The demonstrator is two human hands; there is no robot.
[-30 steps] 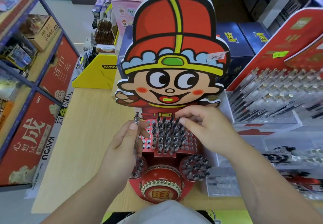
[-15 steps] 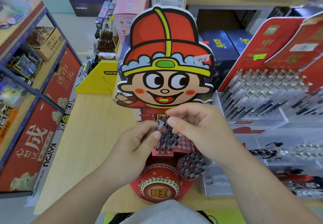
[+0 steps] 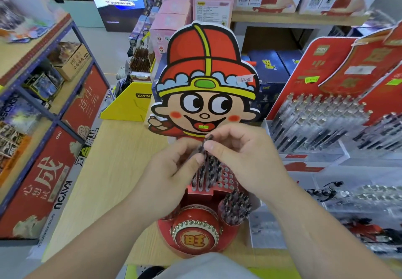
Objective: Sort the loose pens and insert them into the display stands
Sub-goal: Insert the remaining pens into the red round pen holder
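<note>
My left hand and right hand now both pinch one pen, thumbs and forefingers narrow around it. A second ago the left held it alone, off to the side. It hangs tilted just above the stand's holed rack, so I judge I'm turning it to slot in; a full cup of pens sits below my right wrist.

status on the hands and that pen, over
Left hand and right hand both pinching one dark pen, above the red stand. Pen not yet slotted. Standing pens crowd the stand's middle; open holes on its right side.
</note>
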